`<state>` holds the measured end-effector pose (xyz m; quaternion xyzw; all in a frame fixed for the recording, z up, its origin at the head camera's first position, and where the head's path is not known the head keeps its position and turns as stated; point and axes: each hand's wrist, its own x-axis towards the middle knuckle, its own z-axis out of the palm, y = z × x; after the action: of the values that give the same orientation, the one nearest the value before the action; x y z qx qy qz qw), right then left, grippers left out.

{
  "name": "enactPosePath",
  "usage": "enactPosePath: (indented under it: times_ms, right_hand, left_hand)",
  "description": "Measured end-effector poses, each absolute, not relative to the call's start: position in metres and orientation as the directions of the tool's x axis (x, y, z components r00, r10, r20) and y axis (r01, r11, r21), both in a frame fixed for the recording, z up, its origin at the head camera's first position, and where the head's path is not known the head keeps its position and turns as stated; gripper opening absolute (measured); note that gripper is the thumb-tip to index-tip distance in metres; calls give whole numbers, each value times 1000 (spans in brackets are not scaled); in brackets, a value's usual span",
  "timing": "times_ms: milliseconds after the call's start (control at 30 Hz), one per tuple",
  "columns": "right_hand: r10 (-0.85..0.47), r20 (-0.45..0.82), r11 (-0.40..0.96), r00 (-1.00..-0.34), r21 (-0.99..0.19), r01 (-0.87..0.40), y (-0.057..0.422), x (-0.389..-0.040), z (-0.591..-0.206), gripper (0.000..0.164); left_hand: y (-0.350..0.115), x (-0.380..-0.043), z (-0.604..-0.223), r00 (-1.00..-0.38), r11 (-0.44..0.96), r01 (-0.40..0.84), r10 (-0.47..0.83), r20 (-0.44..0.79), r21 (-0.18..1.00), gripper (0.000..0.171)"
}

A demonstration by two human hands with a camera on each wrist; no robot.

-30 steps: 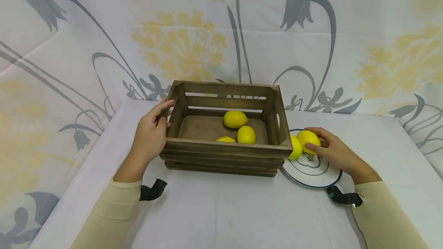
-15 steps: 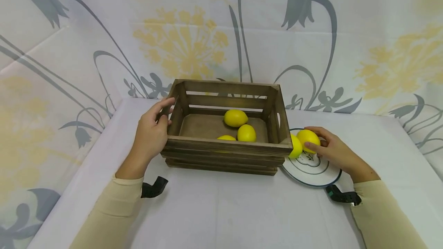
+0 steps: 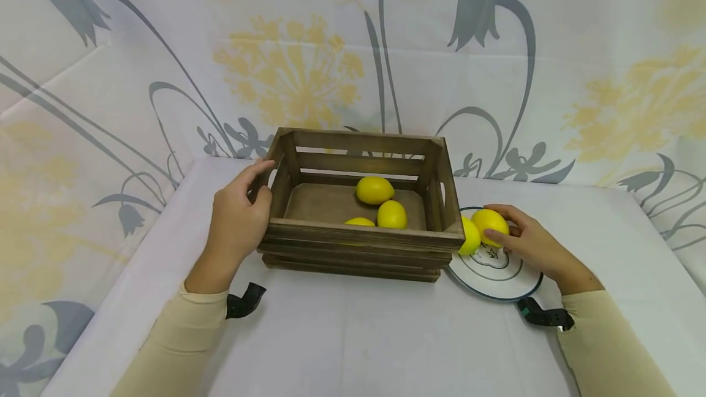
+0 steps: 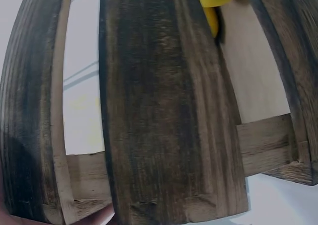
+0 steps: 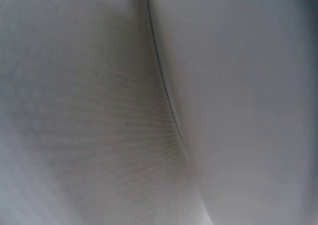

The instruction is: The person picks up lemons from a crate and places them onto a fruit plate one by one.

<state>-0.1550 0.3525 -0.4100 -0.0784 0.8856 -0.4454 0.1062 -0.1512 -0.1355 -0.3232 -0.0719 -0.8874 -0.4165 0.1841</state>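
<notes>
A brown wooden slatted crate (image 3: 364,250) holds three lemons (image 3: 375,190), one partly hidden by the front wall. My left hand (image 3: 237,219) rests at its left end, index finger extended along the outside and thumb apart from it near the front corner. In the left wrist view the crate's slats (image 4: 154,106) fill the picture. On the right, my right hand (image 3: 532,244) pinches a yellow lemon (image 3: 489,226) between thumb and fingers over a white plate (image 3: 504,288). Another lemon (image 3: 469,238) lies on the plate against the crate, partly covered by it.
A white cloth (image 3: 342,336) covers the table under crate and plate. Behind stands a flower-patterned fabric backdrop (image 3: 413,78). The plate's left side sits close against the crate's right end. The right wrist view shows only blurred pale surfaces.
My left fingertips, visible at the crate's handle opening before, have drawn back, and the thumb has moved toward the front corner. The right hand and its lemon hardly move.
</notes>
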Motion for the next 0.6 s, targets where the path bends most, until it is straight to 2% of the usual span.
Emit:
enactPosePath:
  times_ms: [333,600]
  right_hand:
    - [-223,-134,580,-965,-815,-21,351,-154,-406,64]
    - [-234,-111,580,-966,-813,-47,352,-155,-409,64]
  left_hand:
    - [-133,-153,-325,-893,619,356,5,449,700,45]
    - [-134,-155,-331,-877,678,369,27,480,636,46]
